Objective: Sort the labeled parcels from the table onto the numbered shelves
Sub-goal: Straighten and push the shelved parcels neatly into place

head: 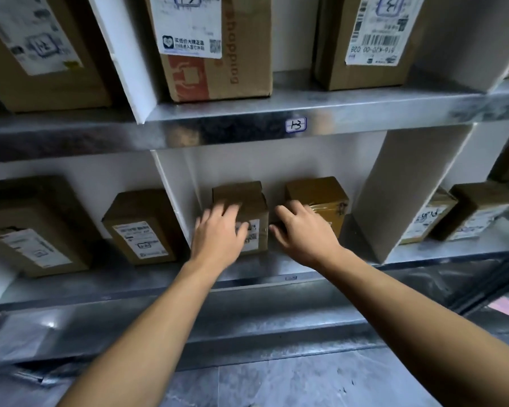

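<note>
Both parcels are in the bay under the white tag marked 13 (296, 125), on the grey metal shelf (288, 261) between white divider panels (409, 186). The small brown cardboard box with a white label (247, 198) sits by the left divider, near the shelf's front edge. The left hand (218, 233) lies on it, fingers spread (bit blurry). The right hand (303, 230) is against the tape-wrapped brown cardboard box (321, 192) alongside, fingers together and bent, thumb sticking out. Can't tell if it's actually gripping.
</note>
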Tool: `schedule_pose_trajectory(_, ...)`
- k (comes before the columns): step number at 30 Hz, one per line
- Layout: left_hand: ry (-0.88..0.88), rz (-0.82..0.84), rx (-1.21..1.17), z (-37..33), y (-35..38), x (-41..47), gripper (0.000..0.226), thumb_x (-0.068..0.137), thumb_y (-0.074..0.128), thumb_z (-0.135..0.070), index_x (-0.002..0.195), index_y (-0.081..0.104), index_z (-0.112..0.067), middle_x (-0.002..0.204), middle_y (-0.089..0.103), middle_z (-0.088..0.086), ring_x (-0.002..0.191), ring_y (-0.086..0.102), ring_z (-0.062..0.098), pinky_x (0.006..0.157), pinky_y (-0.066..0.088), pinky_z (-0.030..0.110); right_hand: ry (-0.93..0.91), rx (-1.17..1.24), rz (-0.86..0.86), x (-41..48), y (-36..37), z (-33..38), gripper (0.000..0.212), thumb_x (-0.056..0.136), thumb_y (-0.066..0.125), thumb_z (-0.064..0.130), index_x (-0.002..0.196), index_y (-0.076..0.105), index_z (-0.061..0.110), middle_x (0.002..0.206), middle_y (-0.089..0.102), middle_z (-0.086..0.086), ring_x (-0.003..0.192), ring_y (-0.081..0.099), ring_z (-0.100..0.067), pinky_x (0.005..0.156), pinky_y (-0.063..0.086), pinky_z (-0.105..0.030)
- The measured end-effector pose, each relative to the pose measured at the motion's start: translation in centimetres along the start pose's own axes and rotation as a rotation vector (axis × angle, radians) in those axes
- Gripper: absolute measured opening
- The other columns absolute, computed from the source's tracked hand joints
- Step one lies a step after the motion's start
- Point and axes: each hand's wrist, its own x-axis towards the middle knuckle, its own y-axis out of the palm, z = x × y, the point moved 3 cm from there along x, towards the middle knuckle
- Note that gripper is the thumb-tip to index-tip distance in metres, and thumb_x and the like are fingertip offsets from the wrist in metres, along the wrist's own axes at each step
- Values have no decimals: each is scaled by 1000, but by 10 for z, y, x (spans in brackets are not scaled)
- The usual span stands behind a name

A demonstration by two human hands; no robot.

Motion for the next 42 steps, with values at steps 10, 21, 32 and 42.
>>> schedule_pose_trajectory(10,-95,-31,-329,37,27,15,49,90,67,-28,137,55,-23,149,35,4,129,47,31,109,38,36,-18,289,-11,58,44,4,53,96,63,25,146,49,16,140,50,-16,123,55,-37,101,48,-43)
schedule_pose_trajectory(21,-53,-96,-389,41,34,22,45,89,69,-21,133,60,-18,150,39,3,131,47,25,104,33,25,61,441,-175,53,59,2,38,94,67,16,131,64,9,133,55,-19,118,59,-36,100,44,-32)
schedule_pose_trajectory(32,118,-188,-314,7,1,34,42,90,67,-24,130,62,-16,134,52,4,126,47,20,106,30,20,-41,205,-246,46,-5,-22,35,93,64,28,127,62,19,134,55,-13,120,55,-39,82,56,-46)
schedule_pose_trajectory(42,158,-65,-359,-85,33,45,45,91,66,-29,135,58,-23,140,48,3,127,49,23,104,35,25,23,147,-162,19,-21,-121,44,92,65,27,134,58,17,137,53,-13,118,54,-41,88,56,-49)
